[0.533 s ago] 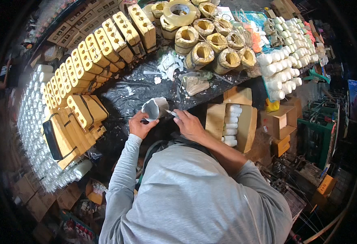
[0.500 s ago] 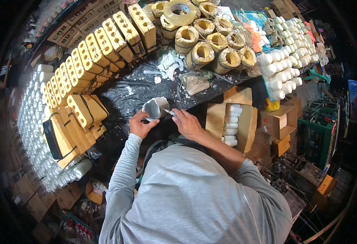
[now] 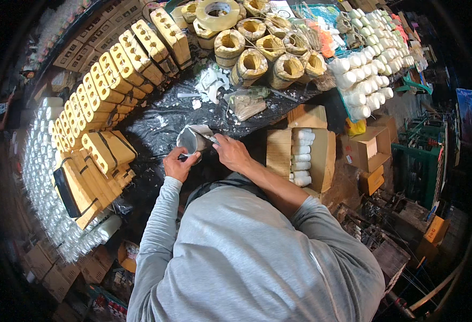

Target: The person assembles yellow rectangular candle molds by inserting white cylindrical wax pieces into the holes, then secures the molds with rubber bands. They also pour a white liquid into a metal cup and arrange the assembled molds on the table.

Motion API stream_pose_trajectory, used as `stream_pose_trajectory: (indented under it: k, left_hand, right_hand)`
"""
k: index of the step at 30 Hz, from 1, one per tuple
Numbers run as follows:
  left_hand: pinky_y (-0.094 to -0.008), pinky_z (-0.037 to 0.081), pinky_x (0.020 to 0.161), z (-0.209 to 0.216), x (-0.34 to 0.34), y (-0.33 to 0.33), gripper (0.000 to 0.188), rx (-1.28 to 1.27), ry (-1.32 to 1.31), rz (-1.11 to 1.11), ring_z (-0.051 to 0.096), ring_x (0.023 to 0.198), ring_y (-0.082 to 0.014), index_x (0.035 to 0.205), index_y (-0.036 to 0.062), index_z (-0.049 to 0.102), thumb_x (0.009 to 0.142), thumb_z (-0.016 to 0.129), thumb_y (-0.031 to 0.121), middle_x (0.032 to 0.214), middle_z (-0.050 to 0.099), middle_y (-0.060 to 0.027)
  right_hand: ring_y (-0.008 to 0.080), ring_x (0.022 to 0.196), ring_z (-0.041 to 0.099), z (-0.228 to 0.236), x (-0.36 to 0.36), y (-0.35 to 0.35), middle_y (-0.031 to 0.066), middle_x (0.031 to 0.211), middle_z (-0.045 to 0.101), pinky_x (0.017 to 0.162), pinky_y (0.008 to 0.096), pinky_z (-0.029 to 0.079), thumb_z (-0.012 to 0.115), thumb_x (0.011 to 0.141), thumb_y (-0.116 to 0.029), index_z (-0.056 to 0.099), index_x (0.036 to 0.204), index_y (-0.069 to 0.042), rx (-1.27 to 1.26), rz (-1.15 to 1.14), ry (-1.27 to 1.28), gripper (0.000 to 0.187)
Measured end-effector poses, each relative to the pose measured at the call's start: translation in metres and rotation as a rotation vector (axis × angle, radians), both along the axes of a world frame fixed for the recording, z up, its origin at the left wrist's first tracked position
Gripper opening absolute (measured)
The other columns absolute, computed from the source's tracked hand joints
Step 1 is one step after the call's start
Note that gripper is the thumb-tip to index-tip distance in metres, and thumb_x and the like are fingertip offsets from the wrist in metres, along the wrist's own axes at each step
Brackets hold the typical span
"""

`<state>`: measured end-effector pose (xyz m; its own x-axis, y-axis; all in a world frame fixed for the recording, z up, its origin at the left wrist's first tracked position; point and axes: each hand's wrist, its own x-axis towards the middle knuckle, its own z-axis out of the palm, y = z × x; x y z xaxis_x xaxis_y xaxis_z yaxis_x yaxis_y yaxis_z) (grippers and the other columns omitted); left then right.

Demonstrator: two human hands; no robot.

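Note:
My left hand (image 3: pixel 177 165) is closed around a hollow grey cup-like piece (image 3: pixel 192 141) with a pale, uneven rim, its open mouth tilted up toward me. Thumb and fingers pinch its lower side. From the right, my right hand (image 3: pixel 233 153) grips a small slim metal tool, perhaps a knife (image 3: pixel 213 139), against the edge of the piece. Most of the tool is hidden in the fingers. Both hands are over the near edge of a table covered in black plastic sheet (image 3: pixel 153 110).
Yellow blocks with round holes (image 3: pixel 107 79) curve along the left. Round hollow moulds (image 3: pixel 248 64) and a tape roll (image 3: pixel 216 15) stand at the back. White scraps (image 3: pixel 211 83) lie mid-table. An open carton (image 3: pixel 327 161) of white cylinders is at right, below white cylinder stacks (image 3: pixel 357 80).
The view has shifted a little. My right hand has come closer to the grey piece, and its tool now sits higher on the rim. The left hand keeps its hold.

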<state>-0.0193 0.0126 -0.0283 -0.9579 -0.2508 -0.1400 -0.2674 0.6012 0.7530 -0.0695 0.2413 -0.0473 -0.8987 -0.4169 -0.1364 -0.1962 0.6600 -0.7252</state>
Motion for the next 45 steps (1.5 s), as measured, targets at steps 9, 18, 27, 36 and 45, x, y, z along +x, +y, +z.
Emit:
stream_pose_trajectory:
  k: [9,18,27,36,45]
  left_hand:
    - [-0.0461,0.055,0.086,0.001,-0.001,0.018,0.052,-0.050,-0.005,0.054,0.072,0.098,-0.0415,0.097,-0.0023,0.079,0.083,0.085,0.047,0.101,0.074,-0.0283]
    - [-0.0487,0.054,0.089,0.000,0.009,0.030,0.049,-0.059,-0.003,0.030,0.069,0.100,-0.0440,0.092,0.0009,0.083,0.083,0.084,0.049,0.107,0.071,-0.0304]
    - [-0.0452,0.053,0.084,-0.002,0.015,0.023,0.039,-0.021,0.104,0.073,0.068,0.098,-0.0404,0.086,-0.0012,0.077,0.083,0.088,0.035,0.107,0.069,-0.0236]
    - [-0.0434,0.058,0.073,-0.005,0.018,0.019,0.039,-0.006,0.082,0.048,0.072,0.092,-0.0407,0.085,-0.0008,0.078,0.080,0.091,0.036,0.117,0.067,-0.0298]
    - [-0.0408,0.057,0.068,0.000,0.012,0.032,0.035,0.036,0.120,0.098,0.071,0.080,-0.0346,0.084,-0.0030,0.075,0.080,0.092,0.028,0.100,0.066,-0.0203]
  right_hand:
    - [0.0478,0.086,0.072,0.040,-0.012,-0.003,0.0273,0.090,0.071,0.074,0.0585,0.057,0.054,0.105,-0.025,0.057,0.105,0.000,0.213,0.158,-0.054,0.026]
    - [0.0480,0.090,0.073,0.001,-0.030,0.010,0.0291,0.094,0.073,0.081,0.0591,0.057,0.052,0.106,-0.024,0.060,0.110,0.003,0.290,0.108,-0.142,0.029]
    - [0.0492,0.079,0.071,0.024,0.011,0.004,0.0299,0.085,0.070,0.071,0.0587,0.057,0.053,0.107,-0.026,0.057,0.104,0.002,0.131,0.167,-0.170,0.029]
    - [0.0531,0.078,0.070,0.017,-0.013,0.016,0.0326,0.080,0.069,0.073,0.0624,0.056,0.053,0.107,-0.026,0.054,0.099,0.005,0.116,0.073,-0.113,0.031]
    - [0.0507,0.081,0.072,0.008,0.002,0.003,0.0295,0.081,0.071,0.073,0.0591,0.058,0.053,0.107,-0.026,0.056,0.101,0.006,0.142,0.082,-0.207,0.032]
